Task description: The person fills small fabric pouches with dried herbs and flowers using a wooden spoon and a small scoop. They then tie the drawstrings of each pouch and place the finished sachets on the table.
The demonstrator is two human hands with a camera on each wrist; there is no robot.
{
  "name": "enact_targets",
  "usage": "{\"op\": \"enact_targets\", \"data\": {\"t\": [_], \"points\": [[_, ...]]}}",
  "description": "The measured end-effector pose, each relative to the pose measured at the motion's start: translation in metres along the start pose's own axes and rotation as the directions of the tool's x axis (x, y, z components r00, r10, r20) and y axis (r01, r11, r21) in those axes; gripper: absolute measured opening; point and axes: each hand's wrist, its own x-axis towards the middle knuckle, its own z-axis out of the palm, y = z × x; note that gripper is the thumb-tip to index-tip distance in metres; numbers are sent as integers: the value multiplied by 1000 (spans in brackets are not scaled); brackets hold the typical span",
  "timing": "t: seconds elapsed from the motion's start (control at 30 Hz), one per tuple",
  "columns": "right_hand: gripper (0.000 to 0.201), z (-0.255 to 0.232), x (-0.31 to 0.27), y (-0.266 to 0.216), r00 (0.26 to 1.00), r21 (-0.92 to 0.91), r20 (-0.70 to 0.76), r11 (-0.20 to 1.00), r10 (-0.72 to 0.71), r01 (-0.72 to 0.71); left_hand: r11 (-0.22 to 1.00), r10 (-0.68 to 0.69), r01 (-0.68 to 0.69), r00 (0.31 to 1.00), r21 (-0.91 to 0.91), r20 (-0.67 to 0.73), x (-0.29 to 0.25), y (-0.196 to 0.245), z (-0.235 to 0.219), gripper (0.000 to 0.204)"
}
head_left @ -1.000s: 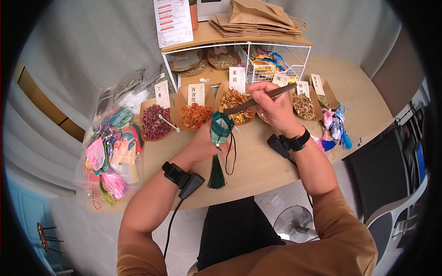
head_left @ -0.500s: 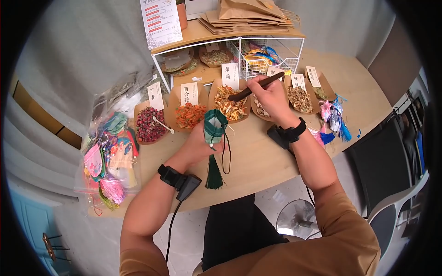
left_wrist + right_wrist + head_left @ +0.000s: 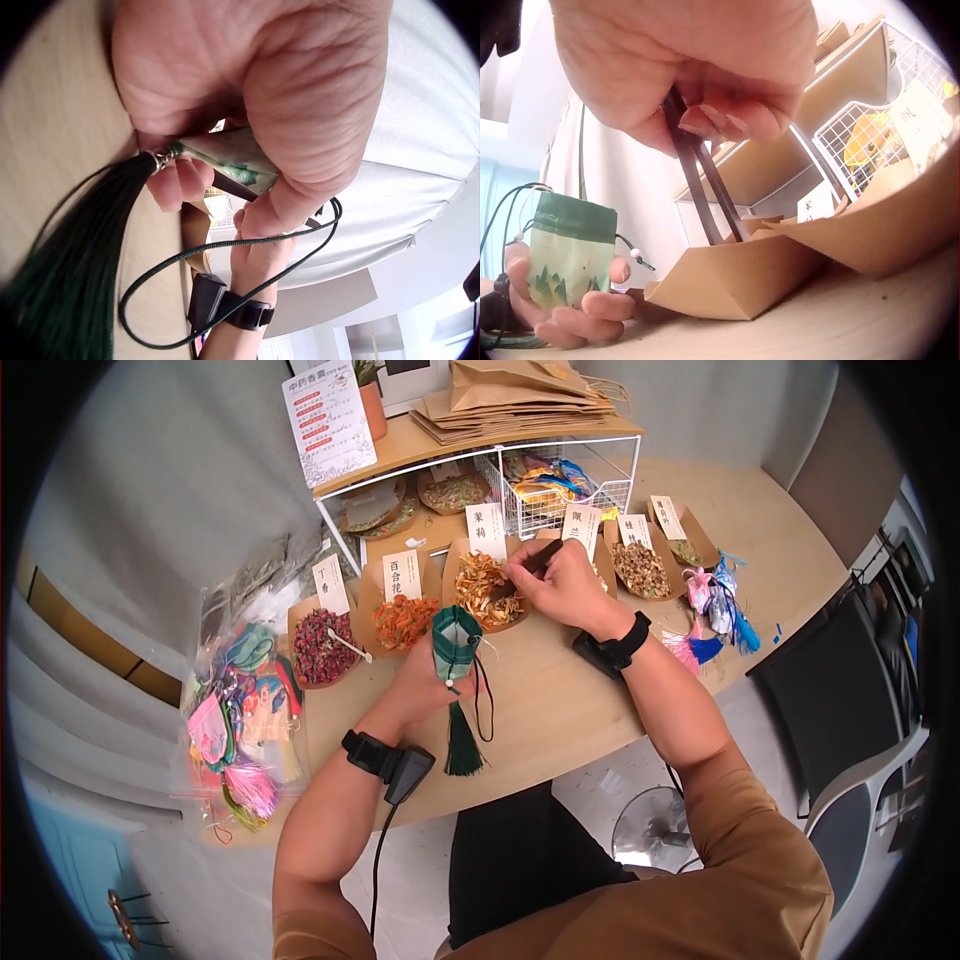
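My left hand (image 3: 412, 685) grips a small green drawstring pouch (image 3: 456, 650), its mouth open and facing up. A dark green tassel (image 3: 463, 742) hangs below the pouch, and a loop of dark cord (image 3: 225, 244) dangles beside it. In the right wrist view, the pouch's pale lower part shows leaf shapes and the fingers wrap around it. My right hand (image 3: 575, 592) holds dark brown tongs (image 3: 703, 180) between thumb and fingers. Their tips reach into a brown paper tray (image 3: 727, 281) of yellow-orange dried petals (image 3: 482, 580), hidden behind the tray's wall in that view.
Beside it stand paper trays of orange petals (image 3: 402, 622), dark red buds (image 3: 325, 648) with a small white spoon (image 3: 350, 645), and brown chips (image 3: 640, 568). Tasselled pouches lie at the left in a plastic bag and at the right. A shelf (image 3: 400, 460) stands behind.
The tongs have moved from the pouch's mouth down into the tray of yellow-orange petals. The left hand still holds the pouch, as the head view shifts.
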Motion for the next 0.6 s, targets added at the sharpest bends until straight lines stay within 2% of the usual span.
{"op": "enact_targets", "data": {"t": [0.2, 0.27, 0.37, 0.47, 0.6], "points": [[18, -11, 4, -11, 989, -20, -54, 990, 138, -139, 1000, 2, -3, 1000, -18, -23, -1, 2, 4, 51], [19, -13, 5, -9, 989, -64, -58, 988, 138, -142, 1000, 3, -3, 1000, -29, -28, -1, 1, 4, 51], [20, -12, 5, -12, 984, -73, -6, 981, 180, -180, 997, 49, -48, 999, 66, -18, 1, -7, -2, 52], [22, -12, 3, -14, 982, -78, 32, 980, 189, -186, 998, 2, -4, 1000, -66, -31, -2, -1, 4, 53], [22, -9, 4, -13, 981, -56, 2, 980, 193, -193, 997, -16, 15, 1000, -77, -13, -2, 3, 4, 54]]}}
